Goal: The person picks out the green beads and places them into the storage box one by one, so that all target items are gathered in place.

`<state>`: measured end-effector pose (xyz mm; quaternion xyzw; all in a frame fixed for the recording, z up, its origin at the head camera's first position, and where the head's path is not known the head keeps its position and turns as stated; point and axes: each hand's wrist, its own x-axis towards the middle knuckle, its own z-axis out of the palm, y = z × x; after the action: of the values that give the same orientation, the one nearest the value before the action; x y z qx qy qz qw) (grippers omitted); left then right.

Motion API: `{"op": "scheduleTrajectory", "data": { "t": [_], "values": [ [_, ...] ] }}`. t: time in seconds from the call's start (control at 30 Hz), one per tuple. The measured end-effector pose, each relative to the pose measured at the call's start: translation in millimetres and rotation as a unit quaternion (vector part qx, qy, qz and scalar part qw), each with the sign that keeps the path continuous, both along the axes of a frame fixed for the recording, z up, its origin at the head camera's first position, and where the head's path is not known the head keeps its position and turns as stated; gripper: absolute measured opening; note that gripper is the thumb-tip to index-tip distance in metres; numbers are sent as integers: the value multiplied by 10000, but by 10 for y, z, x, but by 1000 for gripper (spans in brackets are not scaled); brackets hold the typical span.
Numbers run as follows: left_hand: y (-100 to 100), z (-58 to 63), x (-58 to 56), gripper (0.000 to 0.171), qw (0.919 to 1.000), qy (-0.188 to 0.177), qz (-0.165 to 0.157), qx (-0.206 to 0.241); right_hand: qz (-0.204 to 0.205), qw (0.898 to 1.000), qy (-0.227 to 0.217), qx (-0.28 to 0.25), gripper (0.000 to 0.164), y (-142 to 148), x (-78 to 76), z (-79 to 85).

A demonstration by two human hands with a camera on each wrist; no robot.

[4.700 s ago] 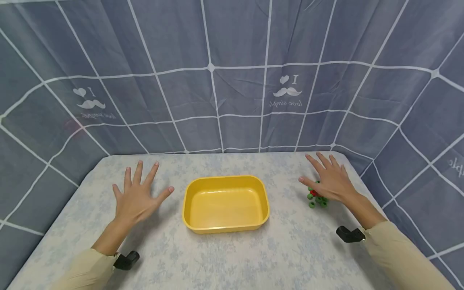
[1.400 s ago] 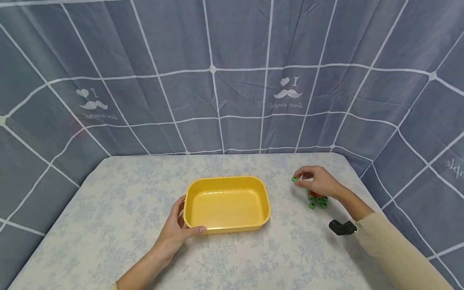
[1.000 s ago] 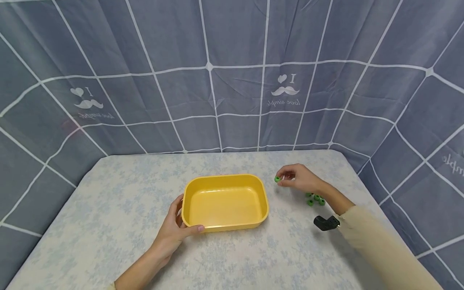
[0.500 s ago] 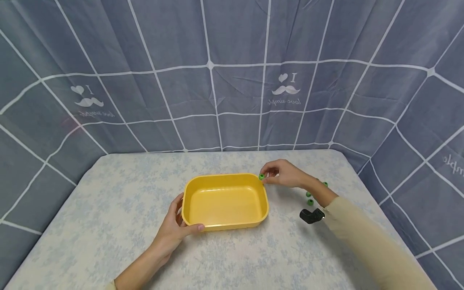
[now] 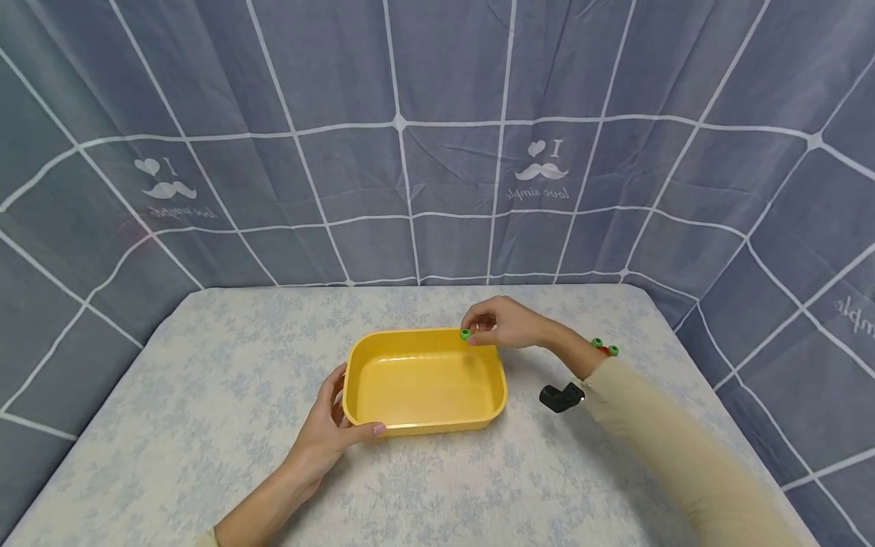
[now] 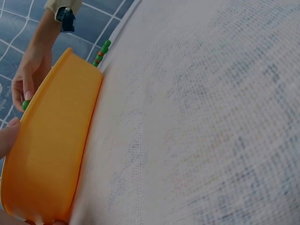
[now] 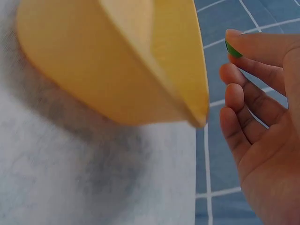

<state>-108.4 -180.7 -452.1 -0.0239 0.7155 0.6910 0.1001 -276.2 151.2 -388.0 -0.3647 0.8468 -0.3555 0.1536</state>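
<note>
A green bead (image 5: 465,334) is held pinched by the right hand (image 5: 504,322), at that hand's nine o'clock and near the one-o'clock rim of a yellow tray (image 5: 420,391). The tray is gripped at its eight-o'clock corner by the left hand (image 5: 331,427), its thumb (image 5: 369,431) laid over the near rim. The right forearm (image 5: 576,352) is angled toward four o'clock.

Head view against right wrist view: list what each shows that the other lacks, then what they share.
Only the head view shows the left hand gripping the tray's left end, the loose green beads beyond the right forearm, and the curtain's moustache prints.

Only the right wrist view shows the palm of the right hand.

Both show that hand pinching a green bead, the yellow tray, the pale tablecloth and the gridded curtain.
</note>
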Motion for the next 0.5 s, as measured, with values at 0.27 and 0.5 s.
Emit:
{"op": "scheduleTrajectory", "data": {
  "t": [0.27,0.5],
  "values": [
    [-8,5,-5,114,10000,39,-29,17,411,9991,97,-55,10,-287,-71,53],
    [-3,8,-6,116,10000,-22,-35,-53,784,9966,253,-2,11,-504,-88,47]
  ]
}}
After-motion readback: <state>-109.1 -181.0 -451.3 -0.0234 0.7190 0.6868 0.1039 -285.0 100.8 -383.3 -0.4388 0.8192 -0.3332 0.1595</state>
